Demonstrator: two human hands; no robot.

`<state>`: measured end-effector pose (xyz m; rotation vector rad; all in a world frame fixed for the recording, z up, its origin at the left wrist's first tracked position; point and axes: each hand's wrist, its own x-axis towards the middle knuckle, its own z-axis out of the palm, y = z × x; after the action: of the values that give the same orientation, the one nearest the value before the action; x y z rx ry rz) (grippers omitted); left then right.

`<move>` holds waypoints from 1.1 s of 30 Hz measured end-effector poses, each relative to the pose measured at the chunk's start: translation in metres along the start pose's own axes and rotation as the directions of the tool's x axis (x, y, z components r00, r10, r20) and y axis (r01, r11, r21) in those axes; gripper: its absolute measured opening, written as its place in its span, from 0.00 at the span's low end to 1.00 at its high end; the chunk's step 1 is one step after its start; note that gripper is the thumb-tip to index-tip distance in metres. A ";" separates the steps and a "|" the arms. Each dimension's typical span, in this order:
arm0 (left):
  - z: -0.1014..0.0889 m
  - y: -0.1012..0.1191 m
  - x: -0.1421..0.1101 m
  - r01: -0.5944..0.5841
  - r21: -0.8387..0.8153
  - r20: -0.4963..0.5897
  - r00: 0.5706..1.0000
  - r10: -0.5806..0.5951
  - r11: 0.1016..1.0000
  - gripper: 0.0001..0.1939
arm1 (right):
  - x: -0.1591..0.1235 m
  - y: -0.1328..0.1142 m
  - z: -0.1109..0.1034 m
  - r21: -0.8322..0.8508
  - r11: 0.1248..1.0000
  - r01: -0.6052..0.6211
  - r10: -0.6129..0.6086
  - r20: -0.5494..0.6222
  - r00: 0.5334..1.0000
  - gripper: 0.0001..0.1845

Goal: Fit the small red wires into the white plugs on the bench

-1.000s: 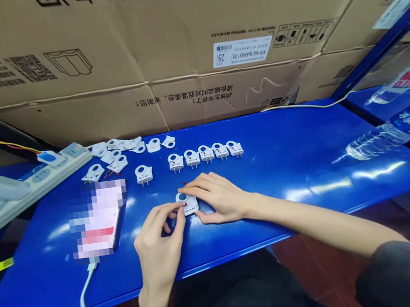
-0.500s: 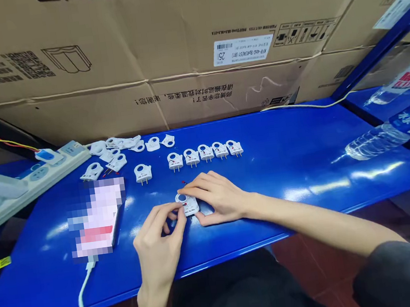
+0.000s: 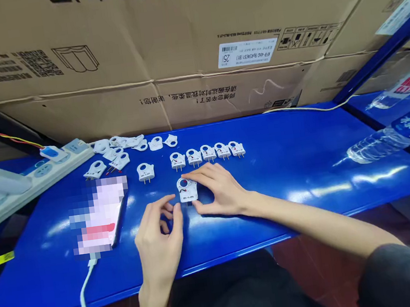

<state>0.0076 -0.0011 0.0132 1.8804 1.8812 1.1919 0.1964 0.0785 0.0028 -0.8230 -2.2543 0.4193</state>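
Observation:
Between the fingers and thumb of my right hand (image 3: pixel 219 189) is a white plug housing (image 3: pixel 188 194) with a round hole, a dark and red wire inside, and two prongs toward me. My left hand (image 3: pixel 160 230) is just left of it, apart from it, with thumb and forefinger spread and nothing between them. Beyond the hands stands a row of similar white plug housings (image 3: pixel 208 152) with prongs and short wires. A single plug housing (image 3: pixel 146 172) sits left of that row. A pile of white housing parts (image 3: pixel 124 142) lies farther back on the left.
A phone (image 3: pixel 100 215) on a white charging cable (image 3: pixel 83 295) lies at the left of the blue shelf (image 3: pixel 296 156). Behind it is a power strip (image 3: pixel 47 172). A large cardboard box (image 3: pixel 174 31) forms the back. Water bottles (image 3: pixel 388 142) lie at the right.
My left fingers have let go of the plug housing and opened. My right hand has moved the housing slightly away from me, toward the row. The view has shifted a little.

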 end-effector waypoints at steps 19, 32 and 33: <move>-0.001 -0.007 -0.006 0.039 0.061 0.169 0.984 -0.049 0.997 0.15 | 0.109 0.031 0.031 -0.322 0.942 -0.096 0.176 0.227 0.958 0.29; -0.002 -0.005 -0.006 0.058 0.072 0.174 0.982 -0.070 0.996 0.17 | 0.123 0.020 0.029 -0.306 0.952 -0.021 0.119 0.306 0.944 0.38; -0.002 -0.004 -0.006 0.057 0.074 0.175 0.982 -0.069 0.996 0.17 | 0.124 0.018 0.033 -0.302 0.953 0.014 0.086 0.314 0.946 0.39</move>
<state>0.0040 -0.0065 0.0091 1.8782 1.8911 0.9183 0.1112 0.1721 0.0322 -1.0124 -2.6578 0.2415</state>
